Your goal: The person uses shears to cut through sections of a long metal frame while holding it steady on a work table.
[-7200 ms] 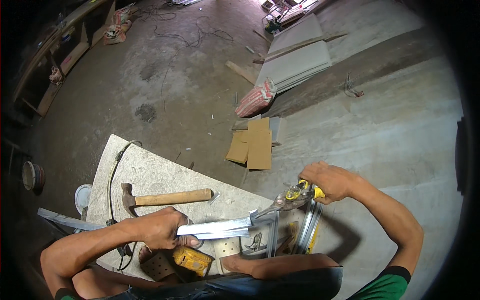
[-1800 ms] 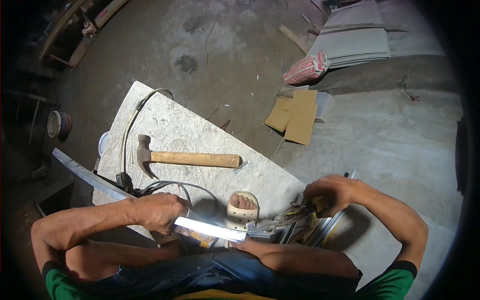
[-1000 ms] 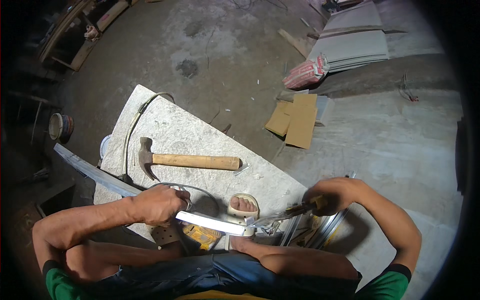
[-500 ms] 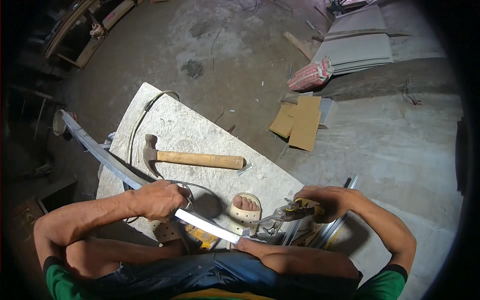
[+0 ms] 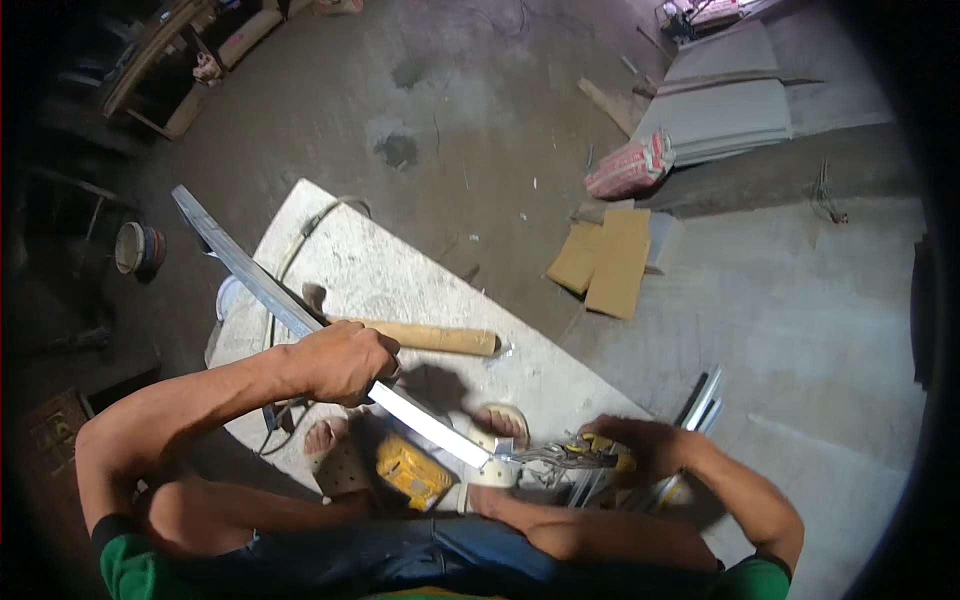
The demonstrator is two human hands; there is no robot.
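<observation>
My left hand (image 5: 345, 362) is wrapped around a long, light metal channel (image 5: 428, 424). The channel slants from the upper left, over the board, down to its near end in front of my knees. A small tab sticks up at that near end. In my right hand (image 5: 655, 452) are tin snips (image 5: 570, 454) with yellow on the handles. Their jaws meet the channel's near end; how far they are closed on it is too blurred to tell. A claw hammer (image 5: 430, 337) lies on the whitish board (image 5: 400, 270), its head partly hidden behind the channel.
A yellow power tool or case (image 5: 412, 474) sits between my sandalled feet. More metal profiles (image 5: 700, 410) lie to the right. Beyond them are cardboard pieces (image 5: 618, 262), a red-and-white sack (image 5: 628, 168) and stacked panels (image 5: 730, 118). A cable (image 5: 300, 238) crosses the board; a bucket (image 5: 130, 248) stands left.
My right hand has come down and left, bringing the snips onto the channel's near end. My left hand and the channel have shifted right, and the channel's far end now stands clear of the bucket.
</observation>
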